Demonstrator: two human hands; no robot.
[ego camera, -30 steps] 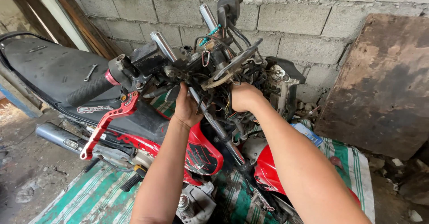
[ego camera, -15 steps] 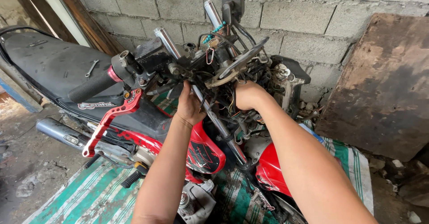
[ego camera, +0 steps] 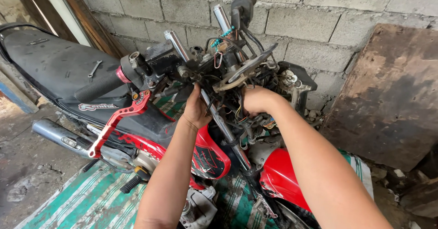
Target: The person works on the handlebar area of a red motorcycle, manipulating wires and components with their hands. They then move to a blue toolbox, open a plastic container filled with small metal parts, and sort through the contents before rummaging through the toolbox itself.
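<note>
A red and black motorcycle (ego camera: 150,133) lies on its side with its front end stripped. My left hand (ego camera: 196,110) reaches up under the steering head, fingers curled on a dark part beside the chrome fork tube (ego camera: 226,131). My right hand (ego camera: 258,100) is pushed into the tangle of coloured wires (ego camera: 244,115) below the bare metal bracket (ego camera: 244,71); its fingertips are hidden. A handlebar with a black grip (ego camera: 96,88) and a red lever (ego camera: 116,121) sticks out to the left.
A small wrench (ego camera: 93,68) rests on the black seat (ego camera: 50,69). The chrome exhaust (ego camera: 59,135) lies low on the left. A green striped mat (ego camera: 91,201) covers the ground. A block wall (ego camera: 319,19) and a rusty board (ego camera: 388,96) stand behind.
The view has shifted slightly closer and to the right. My right hand has sunk a little deeper into the wiring; my left hand stays in place under the steering head.
</note>
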